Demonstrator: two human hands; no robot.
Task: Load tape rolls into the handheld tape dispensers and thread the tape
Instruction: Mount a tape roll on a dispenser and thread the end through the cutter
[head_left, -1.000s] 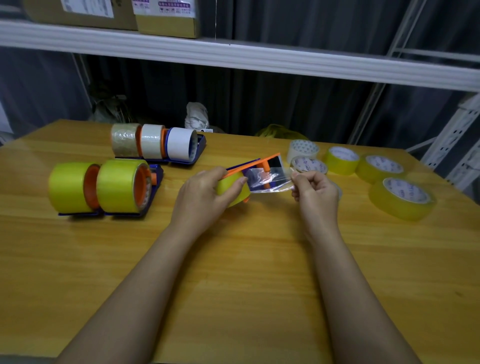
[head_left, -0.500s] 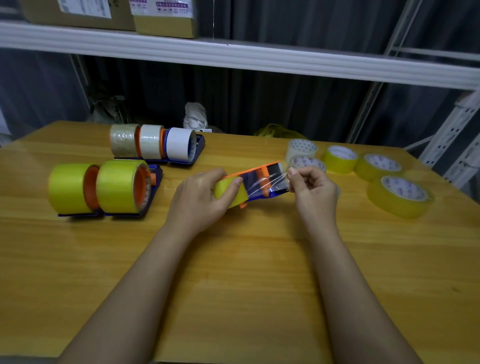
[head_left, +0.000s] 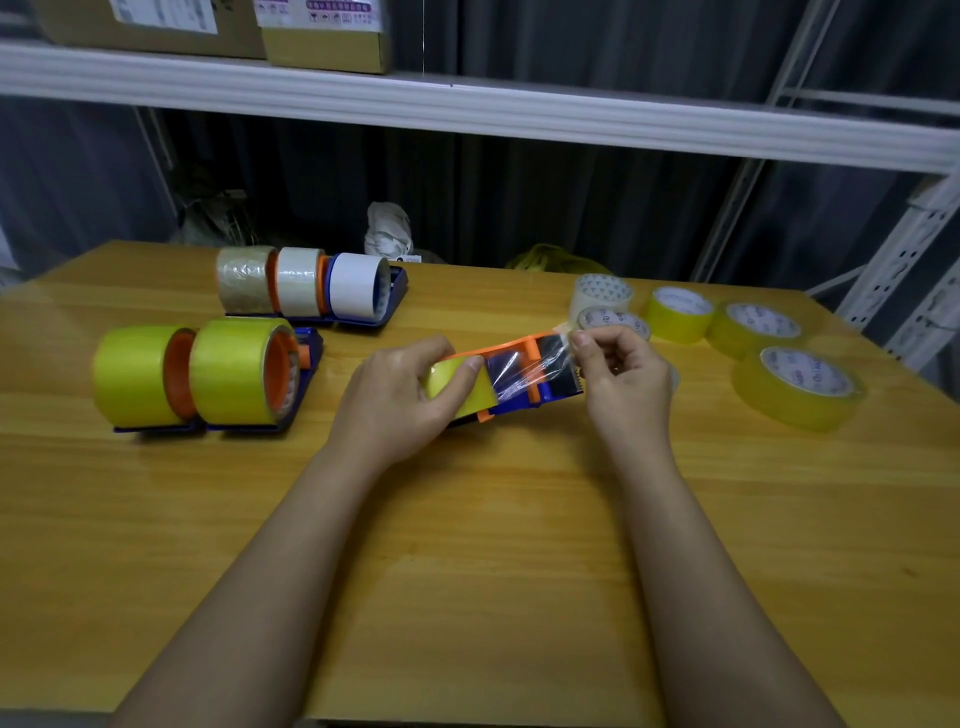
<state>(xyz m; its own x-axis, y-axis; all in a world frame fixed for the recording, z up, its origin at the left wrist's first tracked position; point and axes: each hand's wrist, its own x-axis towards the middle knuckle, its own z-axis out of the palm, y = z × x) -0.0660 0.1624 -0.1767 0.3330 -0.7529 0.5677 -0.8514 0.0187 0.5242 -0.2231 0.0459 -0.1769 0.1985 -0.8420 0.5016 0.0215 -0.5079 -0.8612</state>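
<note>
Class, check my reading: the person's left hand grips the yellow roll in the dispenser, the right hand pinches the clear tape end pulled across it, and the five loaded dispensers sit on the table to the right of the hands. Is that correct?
One detail is wrong. The head view shows the five loaded dispensers on the table to the left of the hands; loose rolls lie to the right. The left hand does grip the yellow roll, and the right hand pinches the clear tape end.

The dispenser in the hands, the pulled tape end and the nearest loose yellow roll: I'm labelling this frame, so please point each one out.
dispenser (head_left: 524, 402): head view, on its blue side wall.
tape end (head_left: 540, 366): head view, on the clear stretched strip.
loose yellow roll (head_left: 779, 397): head view, on its outer yellow side.
</note>
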